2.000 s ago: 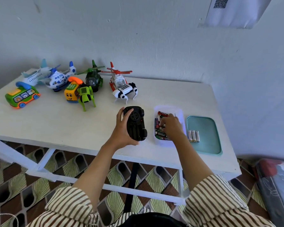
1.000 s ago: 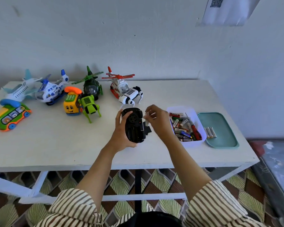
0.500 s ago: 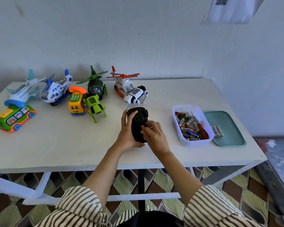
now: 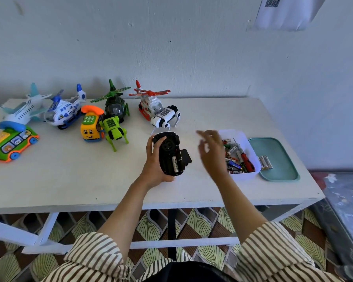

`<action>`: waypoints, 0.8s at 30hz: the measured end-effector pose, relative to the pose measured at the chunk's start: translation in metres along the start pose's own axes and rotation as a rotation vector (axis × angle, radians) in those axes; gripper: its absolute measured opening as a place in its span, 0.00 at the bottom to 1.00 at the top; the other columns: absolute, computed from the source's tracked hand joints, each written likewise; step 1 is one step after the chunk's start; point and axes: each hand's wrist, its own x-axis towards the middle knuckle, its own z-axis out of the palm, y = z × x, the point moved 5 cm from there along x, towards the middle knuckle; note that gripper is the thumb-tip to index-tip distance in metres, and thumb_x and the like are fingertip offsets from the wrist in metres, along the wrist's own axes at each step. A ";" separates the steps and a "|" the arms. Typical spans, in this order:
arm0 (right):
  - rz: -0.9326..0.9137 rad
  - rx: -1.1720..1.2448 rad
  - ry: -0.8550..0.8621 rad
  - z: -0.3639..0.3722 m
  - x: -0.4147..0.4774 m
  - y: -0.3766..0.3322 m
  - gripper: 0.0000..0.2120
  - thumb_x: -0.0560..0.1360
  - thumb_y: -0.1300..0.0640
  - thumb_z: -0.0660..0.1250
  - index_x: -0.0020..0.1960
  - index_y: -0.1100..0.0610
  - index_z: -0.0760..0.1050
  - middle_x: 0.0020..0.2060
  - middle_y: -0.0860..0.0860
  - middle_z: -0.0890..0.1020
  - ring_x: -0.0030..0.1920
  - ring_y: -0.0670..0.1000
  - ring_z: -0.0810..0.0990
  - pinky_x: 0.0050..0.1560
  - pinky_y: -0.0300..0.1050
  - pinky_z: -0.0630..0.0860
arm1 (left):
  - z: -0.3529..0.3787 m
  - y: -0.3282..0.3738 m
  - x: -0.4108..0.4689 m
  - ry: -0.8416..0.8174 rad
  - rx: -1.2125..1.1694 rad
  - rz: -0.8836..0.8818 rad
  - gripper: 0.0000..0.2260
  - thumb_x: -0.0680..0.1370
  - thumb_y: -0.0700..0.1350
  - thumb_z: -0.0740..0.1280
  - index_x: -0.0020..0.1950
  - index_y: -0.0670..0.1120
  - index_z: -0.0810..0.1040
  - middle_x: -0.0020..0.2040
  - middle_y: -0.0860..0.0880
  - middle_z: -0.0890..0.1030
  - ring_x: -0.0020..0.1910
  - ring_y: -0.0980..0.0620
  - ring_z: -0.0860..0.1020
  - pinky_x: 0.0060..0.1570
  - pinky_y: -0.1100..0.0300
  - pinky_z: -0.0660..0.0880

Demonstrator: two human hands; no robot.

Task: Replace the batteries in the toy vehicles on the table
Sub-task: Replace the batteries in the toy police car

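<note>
The car lies belly-up in my left hand, gripped above the surface, hatch open with one battery seated, while my right hand, spread and empty, hovers beside the bin; closing up and the other toys remain, I judge.

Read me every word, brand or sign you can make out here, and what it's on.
"EVEREADY": on a battery in the white bin.
Car battery in the black toy car: label too blurred to read.
Other bin batteries: unreadable.
Wall paper: QR code, no words.
</note>
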 end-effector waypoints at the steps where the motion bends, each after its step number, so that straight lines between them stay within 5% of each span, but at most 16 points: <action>1: 0.179 -0.034 0.039 -0.013 0.009 0.017 0.13 0.73 0.69 0.60 0.53 0.62 0.78 0.50 0.57 0.76 0.46 0.55 0.77 0.46 0.43 0.73 | 0.001 -0.002 0.000 0.003 0.002 0.007 0.55 0.56 0.34 0.81 0.73 0.56 0.55 0.75 0.50 0.42 0.66 0.67 0.53 0.57 0.80 0.62; 4: 0.572 -0.357 -0.201 -0.033 0.023 0.072 0.11 0.73 0.70 0.58 0.49 0.64 0.77 0.49 0.59 0.78 0.49 0.60 0.77 0.41 0.44 0.70 | 0.002 -0.006 0.000 0.011 0.007 0.007 0.55 0.55 0.34 0.81 0.73 0.55 0.55 0.75 0.49 0.43 0.68 0.63 0.53 0.55 0.84 0.59; 7: 0.603 -0.537 -0.531 -0.036 0.016 0.092 0.11 0.73 0.69 0.60 0.50 0.63 0.78 0.47 0.59 0.81 0.44 0.57 0.78 0.38 0.42 0.69 | 0.002 -0.005 0.000 0.017 -0.008 0.023 0.54 0.55 0.34 0.81 0.73 0.54 0.55 0.75 0.48 0.43 0.69 0.63 0.53 0.56 0.84 0.59; 9: 0.553 -0.545 -0.562 -0.033 0.011 0.096 0.11 0.72 0.69 0.61 0.50 0.60 0.78 0.49 0.57 0.79 0.48 0.57 0.77 0.39 0.43 0.68 | 0.002 -0.005 -0.001 0.019 -0.020 0.025 0.55 0.55 0.34 0.81 0.74 0.54 0.55 0.75 0.49 0.43 0.68 0.66 0.53 0.55 0.84 0.59; 13: 0.594 -0.449 -0.542 -0.027 0.007 0.105 0.09 0.74 0.65 0.62 0.49 0.57 0.79 0.49 0.55 0.76 0.55 0.57 0.75 0.46 0.42 0.67 | 0.002 -0.002 -0.001 0.006 -0.030 0.014 0.55 0.56 0.33 0.81 0.74 0.55 0.54 0.75 0.50 0.42 0.67 0.66 0.53 0.54 0.85 0.59; 19: 0.286 -0.601 -0.433 -0.037 0.014 0.086 0.13 0.73 0.69 0.59 0.53 0.58 0.75 0.48 0.55 0.78 0.46 0.60 0.77 0.39 0.45 0.68 | 0.002 -0.002 0.000 0.006 -0.031 0.030 0.55 0.55 0.33 0.81 0.73 0.55 0.54 0.75 0.49 0.43 0.63 0.75 0.52 0.53 0.85 0.59; 24: 0.552 0.154 -0.044 -0.043 0.027 0.065 0.04 0.76 0.64 0.63 0.48 0.56 0.74 0.43 0.50 0.79 0.42 0.54 0.81 0.39 0.45 0.76 | 0.003 -0.007 0.000 0.012 -0.008 0.029 0.56 0.55 0.34 0.81 0.75 0.53 0.54 0.75 0.49 0.43 0.66 0.68 0.53 0.55 0.84 0.60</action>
